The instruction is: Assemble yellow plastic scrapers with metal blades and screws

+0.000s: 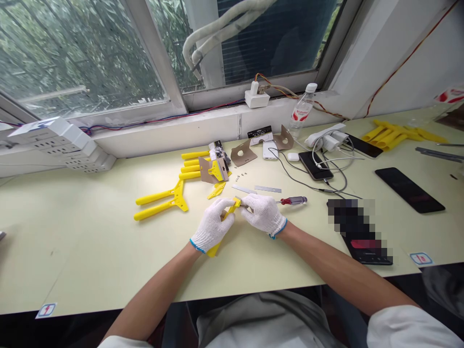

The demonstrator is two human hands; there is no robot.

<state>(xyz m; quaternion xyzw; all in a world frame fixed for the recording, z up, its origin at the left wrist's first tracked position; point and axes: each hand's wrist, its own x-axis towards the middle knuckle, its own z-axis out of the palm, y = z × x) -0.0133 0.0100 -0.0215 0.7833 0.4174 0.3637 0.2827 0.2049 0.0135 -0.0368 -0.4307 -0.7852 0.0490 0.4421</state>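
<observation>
White knit gloves with blue cuffs cover both hands. My left hand [213,224] is closed around a yellow scraper [214,250], its handle slanting down toward me. At the scraper's upper end, my right hand [264,213] pinches a small grey metal piece [243,205], partly hidden by the fingers. Just beyond lie two flat metal blades [268,189]. A screwdriver [293,200] with a clear and red handle rests beside my right hand. Past my left hand are a loose yellow scraper part [216,190] and several tiny screws [238,178].
Two yellow scrapers [159,204] lie at left; several carded scrapers [195,163] are stacked behind. Cardboard sleeves [244,153], a water bottle [302,113], phones [409,189], and charging cables [337,181] occupy the back and right. More yellow handles [389,135] lie far right.
</observation>
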